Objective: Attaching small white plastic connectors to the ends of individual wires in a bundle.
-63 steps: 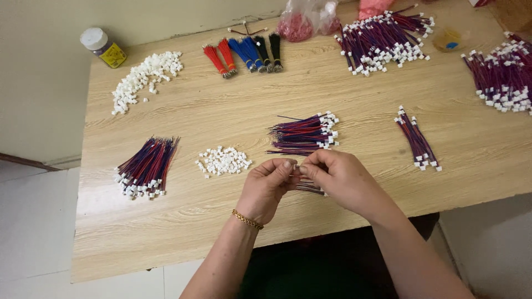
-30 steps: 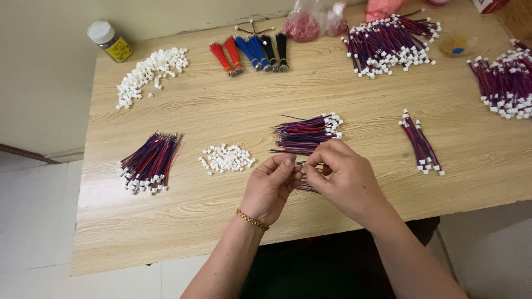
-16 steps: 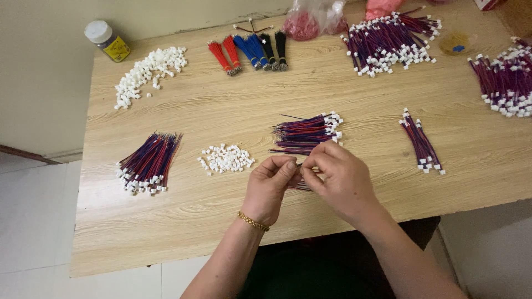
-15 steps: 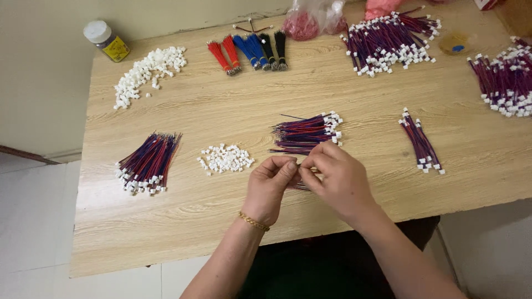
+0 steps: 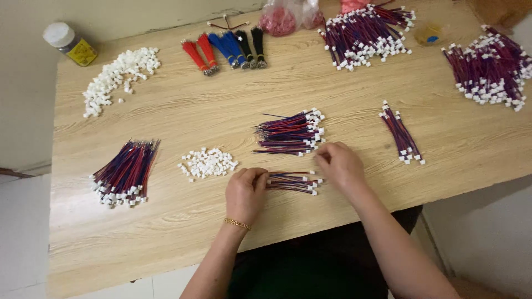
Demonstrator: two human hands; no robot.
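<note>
While two hands (image 5: 293,177) work, six wire bundles (image 5: 290,133) lie.

Soft, even indoor light, faint shadows under the hands, sharp focus, no glare, mild edge distortion.

Six wire bundles (image 5: 290,133), two white connector piles (image 5: 208,162), six coloured tassels (image 5: 224,49), one jar (image 5: 70,44), two hands (image 5: 246,191)

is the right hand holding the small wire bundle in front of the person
No: the left hand grips the small wire bundle, while the right hand reaches toward the larger wire bundle behind it.
</note>
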